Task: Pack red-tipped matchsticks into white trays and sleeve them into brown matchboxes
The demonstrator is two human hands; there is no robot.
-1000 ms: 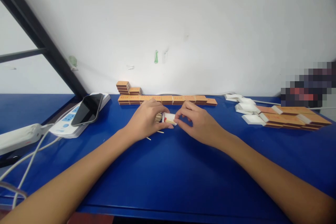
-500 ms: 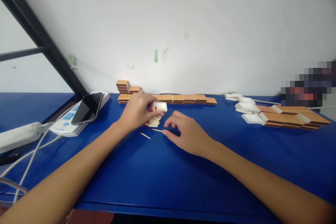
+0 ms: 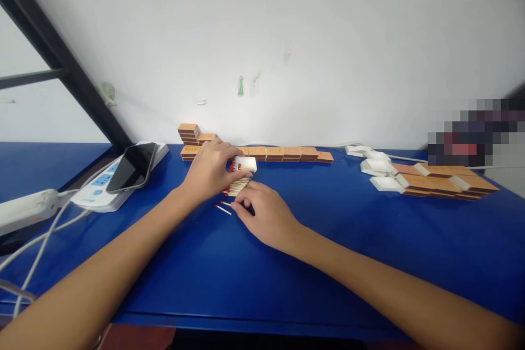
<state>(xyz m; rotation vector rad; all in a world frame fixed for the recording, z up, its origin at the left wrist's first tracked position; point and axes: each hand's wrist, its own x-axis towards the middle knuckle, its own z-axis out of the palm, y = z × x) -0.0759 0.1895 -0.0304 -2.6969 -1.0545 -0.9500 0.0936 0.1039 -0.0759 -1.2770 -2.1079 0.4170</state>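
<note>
My left hand (image 3: 211, 167) is closed round the near-left side of a small white matchbox tray (image 3: 249, 163), its thumb at the front and its fingers behind. A few red-headed matches show in the tray. Below it lies a pile of matches (image 3: 234, 191), partly hidden by both hands. My right hand (image 3: 266, 213) pinches the plain end of a match (image 3: 225, 203) between thumb and forefinger, low over the table. Another loose match (image 3: 223, 210) lies just beside that one, to the near left.
Matchboxes (image 3: 291, 153) form a row along the wall, stacked higher at the left. More matchboxes (image 3: 447, 180) and white trays (image 3: 383, 184) are at the right. A phone (image 3: 133, 167) rests on a power strip (image 3: 88, 197) at the left, with white cables nearby on the blue table (image 3: 254, 284).
My right hand has moved left towards the pile, and the match at its fingertips has come closer to the other loose match. My left hand stays at the tray. The view has shifted slightly.
</note>
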